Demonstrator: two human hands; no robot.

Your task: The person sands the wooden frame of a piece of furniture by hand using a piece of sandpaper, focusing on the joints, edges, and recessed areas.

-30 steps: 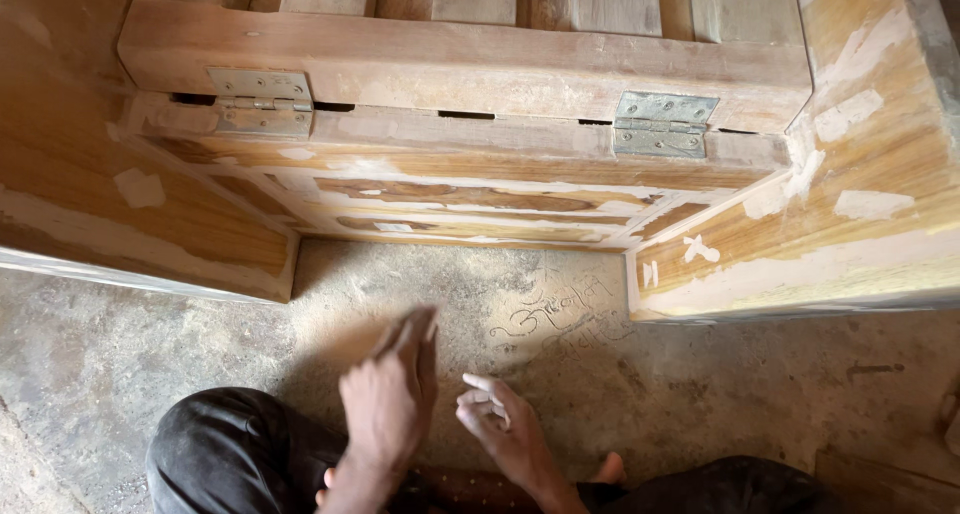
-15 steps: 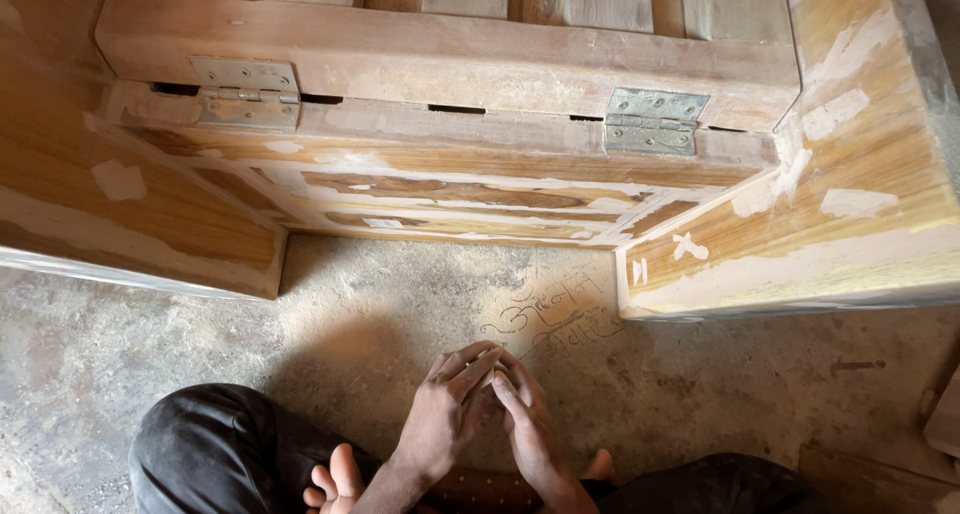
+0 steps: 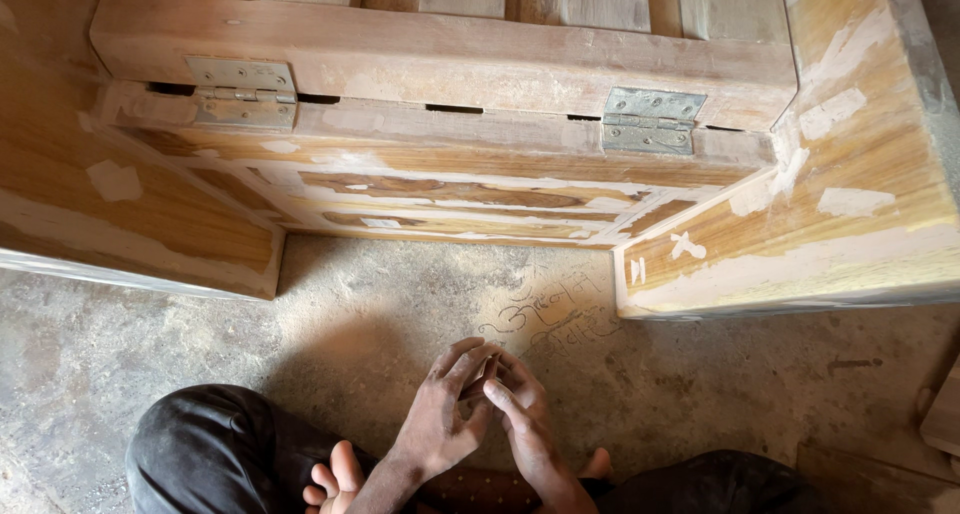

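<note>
Left hand (image 3: 437,419) and right hand (image 3: 520,419) meet over the concrete floor (image 3: 400,314), fingers (image 3: 470,359) curled narrow around something small, unclear; keep it pinched, near the wooden cabinet (image 3: 450,164).

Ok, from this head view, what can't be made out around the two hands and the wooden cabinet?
- Whatever lies between the left hand and right hand: the pressed-together fingers hide it.
- Top of the pale putty-patched wooden cabinet: cut off by the upper frame edge.
- Gap behind the two silver metal hinges: too dark to see into.
- Scratched marks in the grey concrete floor: too faint to make out.
- Wooden piece at the right edge: cropped.
</note>
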